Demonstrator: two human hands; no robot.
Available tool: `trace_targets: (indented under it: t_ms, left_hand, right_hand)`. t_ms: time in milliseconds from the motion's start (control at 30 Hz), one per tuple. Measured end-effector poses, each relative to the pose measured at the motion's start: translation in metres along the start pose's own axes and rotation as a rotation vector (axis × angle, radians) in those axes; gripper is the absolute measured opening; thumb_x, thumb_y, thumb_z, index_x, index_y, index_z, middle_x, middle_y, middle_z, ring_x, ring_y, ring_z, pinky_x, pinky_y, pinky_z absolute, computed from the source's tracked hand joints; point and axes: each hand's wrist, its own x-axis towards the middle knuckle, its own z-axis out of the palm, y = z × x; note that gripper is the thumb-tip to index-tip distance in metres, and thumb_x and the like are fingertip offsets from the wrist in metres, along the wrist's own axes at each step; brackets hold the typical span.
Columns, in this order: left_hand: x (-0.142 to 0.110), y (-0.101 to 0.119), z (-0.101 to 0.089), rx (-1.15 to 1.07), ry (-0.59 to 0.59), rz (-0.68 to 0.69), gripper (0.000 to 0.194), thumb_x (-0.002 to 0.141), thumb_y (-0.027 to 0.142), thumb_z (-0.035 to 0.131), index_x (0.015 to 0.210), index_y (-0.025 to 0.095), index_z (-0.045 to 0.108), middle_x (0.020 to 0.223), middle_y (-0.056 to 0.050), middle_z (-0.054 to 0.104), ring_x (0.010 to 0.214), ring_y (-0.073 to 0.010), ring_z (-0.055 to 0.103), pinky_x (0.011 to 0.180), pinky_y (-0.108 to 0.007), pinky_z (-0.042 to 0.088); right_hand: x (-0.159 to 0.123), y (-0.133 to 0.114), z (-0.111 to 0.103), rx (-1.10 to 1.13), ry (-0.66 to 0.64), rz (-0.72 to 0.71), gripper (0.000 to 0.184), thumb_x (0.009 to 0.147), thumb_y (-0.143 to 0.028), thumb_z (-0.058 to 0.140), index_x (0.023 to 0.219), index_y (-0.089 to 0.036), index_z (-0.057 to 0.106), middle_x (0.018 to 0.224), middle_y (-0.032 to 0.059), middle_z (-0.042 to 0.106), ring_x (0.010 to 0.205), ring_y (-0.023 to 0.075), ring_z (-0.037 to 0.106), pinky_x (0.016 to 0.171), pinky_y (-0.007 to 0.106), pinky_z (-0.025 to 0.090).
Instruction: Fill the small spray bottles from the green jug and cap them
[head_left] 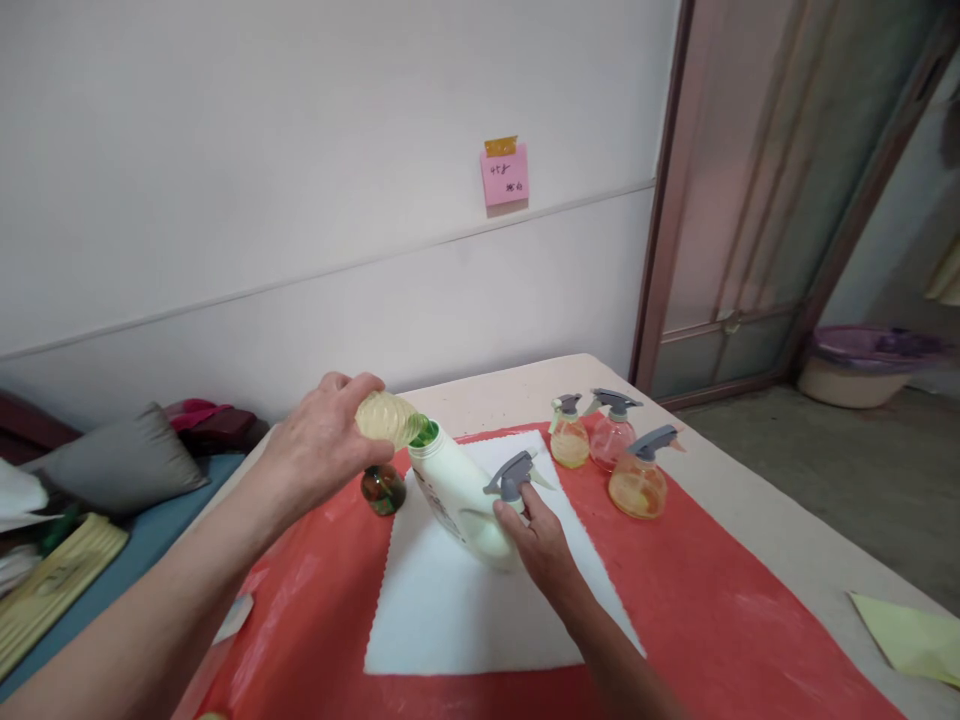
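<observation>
My left hand [322, 445] is closed around a small ribbed, yellowish clear bottle [384, 417], held on its side. Its mouth meets the green-rimmed mouth of a white plastic bottle [457, 495]. The white bottle leans to the left over a white cloth [465, 610]. My right hand [541, 540] grips the white bottle's lower end, and a grey trigger spray head [512, 474] sticks up from its fingers. A small round dark green bottle [383, 489] stands on the red mat [712, 600] just below my left hand.
Three small spray bottles with grey trigger heads [569, 432] [613, 430] [639, 478] stand at the mat's far right. A yellow sheet [911, 635] lies near the beige table's [787, 520] right edge. A grey cushion [120, 462] sits left; a pink note [504, 174] hangs on the wall.
</observation>
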Motion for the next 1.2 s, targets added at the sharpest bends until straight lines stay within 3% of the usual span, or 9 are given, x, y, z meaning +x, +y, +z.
trace_targets:
  t_ms: [333, 700, 1000, 1100, 1200]
  left_hand:
    - [0.025, 0.026, -0.016, 0.160, -0.126, 0.086, 0.057, 0.068, 0.040, 0.064, 0.124, 0.031, 0.062, 0.118, -0.009, 0.060, 0.104, -0.0338, 0.062, 0.074, -0.038, 0.045]
    - [0.055, 0.045, -0.028, 0.256, -0.248, 0.147, 0.060, 0.061, 0.039, 0.067, 0.120, 0.030, 0.065, 0.114, -0.009, 0.061, 0.094, -0.0302, 0.063, 0.073, -0.037, 0.047]
    - [0.044, 0.042, -0.025, 0.222, -0.226, 0.103, 0.060, 0.066, 0.039, 0.064, 0.126, 0.030, 0.060, 0.118, -0.010, 0.059, 0.098, -0.0311, 0.064, 0.073, -0.038, 0.048]
    - [0.036, 0.030, -0.021, 0.124, -0.172, 0.082, 0.060, 0.068, 0.041, 0.066, 0.126, 0.029, 0.060, 0.119, -0.009, 0.060, 0.101, -0.0320, 0.064, 0.079, -0.041, 0.050]
    - [0.012, 0.008, -0.009, -0.099, -0.053, 0.037, 0.059, 0.069, 0.043, 0.071, 0.125, 0.028, 0.060, 0.125, -0.008, 0.061, 0.108, -0.0321, 0.065, 0.089, -0.044, 0.052]
  right_hand:
    - [0.002, -0.002, -0.002, 0.020, 0.024, 0.023, 0.033, 0.083, -0.057, 0.059, 0.081, -0.024, 0.056, 0.071, -0.0024, 0.056, 0.065, 0.0172, 0.048, 0.063, 0.030, 0.040]
    - [0.008, 0.003, -0.003, 0.061, 0.065, 0.016, 0.037, 0.081, -0.061, 0.059, 0.081, -0.025, 0.055, 0.069, -0.0025, 0.055, 0.066, 0.0175, 0.050, 0.063, 0.030, 0.043]
    - [0.007, -0.006, -0.007, 0.078, 0.075, 0.012, 0.037, 0.081, -0.061, 0.059, 0.075, -0.026, 0.051, 0.066, -0.0037, 0.050, 0.064, 0.0166, 0.048, 0.062, 0.029, 0.042]
    - [0.007, -0.005, -0.007, 0.092, 0.072, 0.021, 0.035, 0.081, -0.060, 0.060, 0.076, -0.025, 0.051, 0.063, -0.0051, 0.046, 0.062, 0.0158, 0.045, 0.059, 0.028, 0.039]
    - [0.008, -0.005, -0.009, 0.104, 0.091, 0.032, 0.036, 0.080, -0.059, 0.061, 0.075, -0.025, 0.051, 0.061, -0.0064, 0.042, 0.060, 0.0148, 0.042, 0.056, 0.028, 0.037]
